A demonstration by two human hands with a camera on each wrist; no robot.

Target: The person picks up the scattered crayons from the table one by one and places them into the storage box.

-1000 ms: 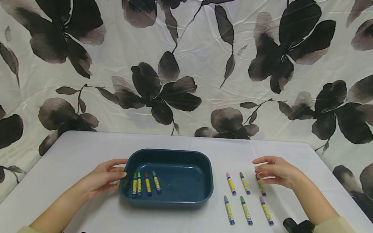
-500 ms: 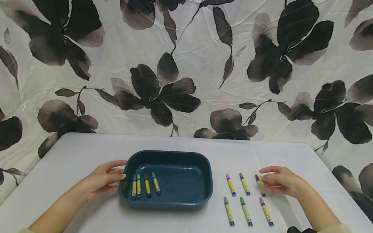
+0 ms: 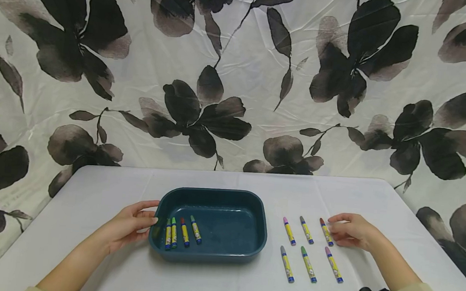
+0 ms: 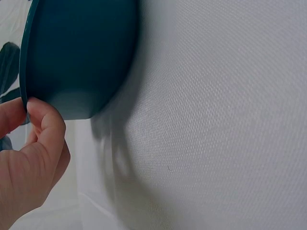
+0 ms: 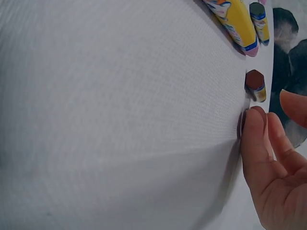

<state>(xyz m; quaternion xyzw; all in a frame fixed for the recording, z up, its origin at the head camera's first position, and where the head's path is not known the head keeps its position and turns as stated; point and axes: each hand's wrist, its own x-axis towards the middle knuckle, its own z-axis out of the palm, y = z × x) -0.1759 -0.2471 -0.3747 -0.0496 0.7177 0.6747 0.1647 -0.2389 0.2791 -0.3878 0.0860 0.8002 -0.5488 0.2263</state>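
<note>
A dark teal tray [image 3: 206,256] stands on the white table, with several crayons lying in its left part, among them a red crayon [image 3: 184,232]. My left hand [image 3: 132,222] pinches its left rim between thumb and fingers; the left wrist view shows the thumb [image 4: 45,120] on the outer wall. To the right, crayons lie in two rows. At the far row's right end, my right hand [image 3: 352,231] is beside a brownish-red crayon [image 3: 326,232]. In the right wrist view its fingertips lie low on the cloth near the crayon's end [image 5: 255,79], thumb held apart.
Left of the brownish-red one lie a grey crayon [image 3: 306,230] and a pink crayon [image 3: 289,231]. Nearer are a purple crayon [image 3: 334,265], a green crayon [image 3: 308,264] and another grey crayon [image 3: 287,264]. A floral curtain [image 3: 239,72] hangs behind the table [image 3: 204,286].
My right hand has come down and toward me, from above the brownish-red crayon to its right side, uncovering it. My left hand and the tray stay in place.
</note>
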